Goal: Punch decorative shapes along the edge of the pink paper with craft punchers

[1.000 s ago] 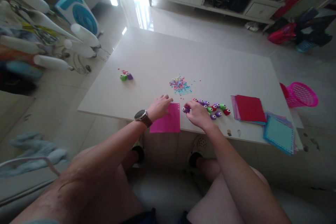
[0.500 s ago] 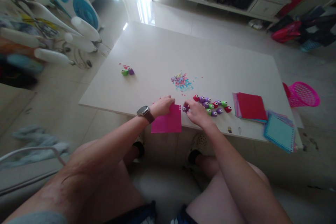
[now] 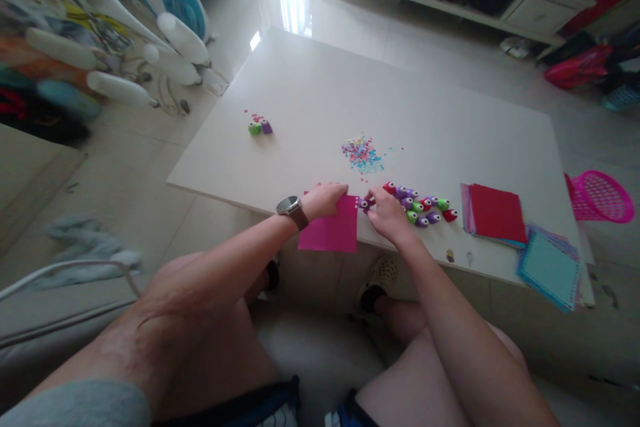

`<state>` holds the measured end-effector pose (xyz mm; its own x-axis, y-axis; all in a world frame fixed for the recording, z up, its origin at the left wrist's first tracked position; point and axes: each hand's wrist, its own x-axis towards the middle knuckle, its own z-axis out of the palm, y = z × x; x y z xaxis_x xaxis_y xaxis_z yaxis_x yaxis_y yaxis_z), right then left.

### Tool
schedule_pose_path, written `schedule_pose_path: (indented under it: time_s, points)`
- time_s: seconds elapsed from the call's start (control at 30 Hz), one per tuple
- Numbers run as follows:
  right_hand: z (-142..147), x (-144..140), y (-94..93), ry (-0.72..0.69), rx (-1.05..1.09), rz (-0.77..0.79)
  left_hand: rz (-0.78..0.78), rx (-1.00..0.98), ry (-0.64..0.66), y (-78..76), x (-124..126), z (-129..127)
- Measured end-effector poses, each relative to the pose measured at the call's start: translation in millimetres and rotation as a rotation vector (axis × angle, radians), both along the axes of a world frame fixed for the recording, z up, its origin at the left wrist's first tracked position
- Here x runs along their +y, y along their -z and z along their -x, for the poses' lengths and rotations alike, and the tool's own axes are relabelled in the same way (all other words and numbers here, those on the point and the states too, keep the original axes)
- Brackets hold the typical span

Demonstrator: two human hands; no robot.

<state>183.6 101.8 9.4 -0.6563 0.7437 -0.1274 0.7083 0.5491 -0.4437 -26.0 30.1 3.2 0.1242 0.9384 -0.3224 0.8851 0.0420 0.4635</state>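
Note:
My left hand (image 3: 326, 200), with a watch on the wrist, is closed on the upper edge of a pink sheet of paper (image 3: 327, 235) that juts over the table's near edge. Small cut-out holes run by the sheet's top right corner. In the fingers of my right hand (image 3: 389, 215) is a small purple paper punch (image 3: 365, 204), set against the sheet's right edge beside those holes. Right of that hand, several red, purple and green punches (image 3: 424, 205) lie in a cluster. A heap of coloured paper bits (image 3: 363, 155) lies beyond both hands.
A green punch (image 3: 255, 128) and a purple punch (image 3: 267, 127) sit at the table's left. Stacks of red paper (image 3: 497, 213) and pale blue punched sheets (image 3: 550, 268) lie on the right. A pink basket (image 3: 603, 197) stands past the table's right end.
The purple punch in my right hand has come from just beside the pink sheet to its right edge. My left hand keeps hold of the sheet. The whole view has shifted slightly.

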Motion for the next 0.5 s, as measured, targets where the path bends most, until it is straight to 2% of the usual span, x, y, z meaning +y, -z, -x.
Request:
schedule_pose_path:
  time_s: [0.17,0.5]
  points:
    - [1.0,-2.2,3.2,0.034,-0.049,-0.032,-0.015,0.010,-0.001,5.5,0.6,-0.8]
    - [0.6,-6.5,10.9,0.070,-0.043,-0.067,-0.031,-0.005,-0.013,-5.0,-2.6,-3.8]
